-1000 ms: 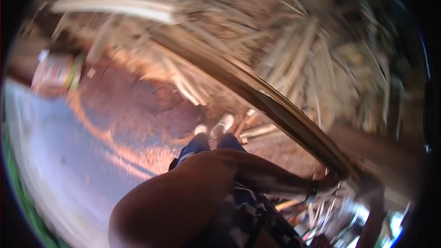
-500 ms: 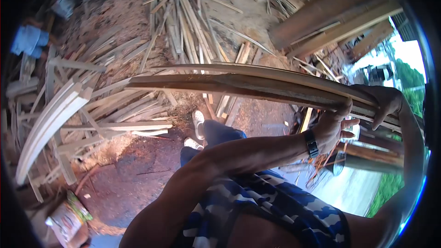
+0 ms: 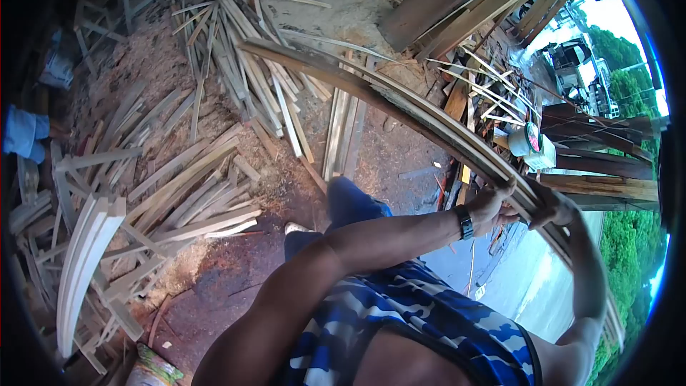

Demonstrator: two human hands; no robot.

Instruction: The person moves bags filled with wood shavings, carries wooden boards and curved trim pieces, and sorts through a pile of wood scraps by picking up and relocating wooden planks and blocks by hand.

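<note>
Several long, narrow wooden boards (image 3: 429, 123), stacked together, slant from the upper middle down to the right, past my body. My left hand (image 3: 488, 209), with a dark watch on its wrist, grips their near edge, thumb on top and fingers below. Just to its right, my right hand (image 3: 559, 209) is wrapped round the same boards from the other side. The far end of the boards hangs above loose strips on the ground.
Pale stacked timbers (image 3: 87, 264) stand at the left, beside a pile of wood strips (image 3: 193, 186). A person's blue clothing (image 3: 25, 134) shows at the left edge. Large planks (image 3: 457, 7) lie at the upper right, above a white bucket (image 3: 524, 141). A bag (image 3: 153, 369) is at lower left.
The boards have swung from nearly level to a steeper slant, their far end higher in view and the held part lower. Both hands have moved down and stay on the boards.
</note>
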